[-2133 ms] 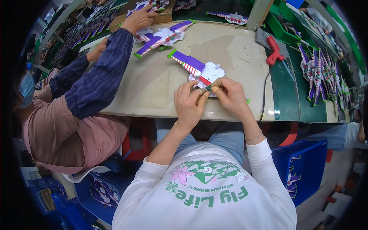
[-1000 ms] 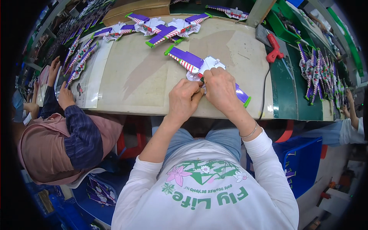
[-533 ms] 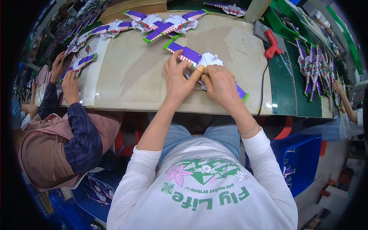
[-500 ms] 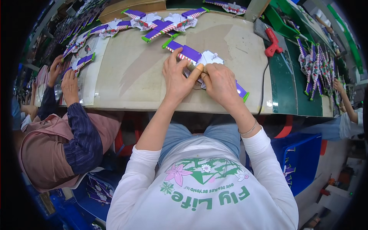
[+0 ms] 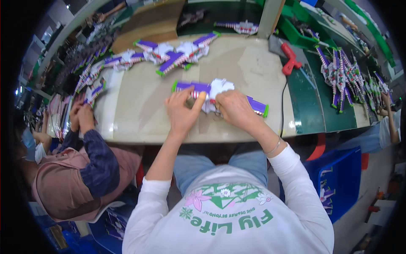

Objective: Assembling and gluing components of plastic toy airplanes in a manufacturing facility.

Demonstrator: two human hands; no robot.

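Note:
A toy wing piece with a white middle, purple wings, striped edges and green tips lies on the table before me. My left hand grips its left wing, index finger on top and thumb by the white middle. The thumb has a tan covering on its tip. Curled at the near side of the white middle, my right hand has its fingertips pinched on the piece. Those fingertips are partly hidden, so any small part between them cannot be made out.
More wing pieces lie at the far left of the table. A red glue gun with a dark cord rests at the right, near a green bin. A co-worker sits at my left. A blue bin stands at lower right.
The view has tilted, so the table sits lower in the picture. My thumb has drawn away from my right fingers, which stay at the wing piece's middle. The co-worker's hands have come together.

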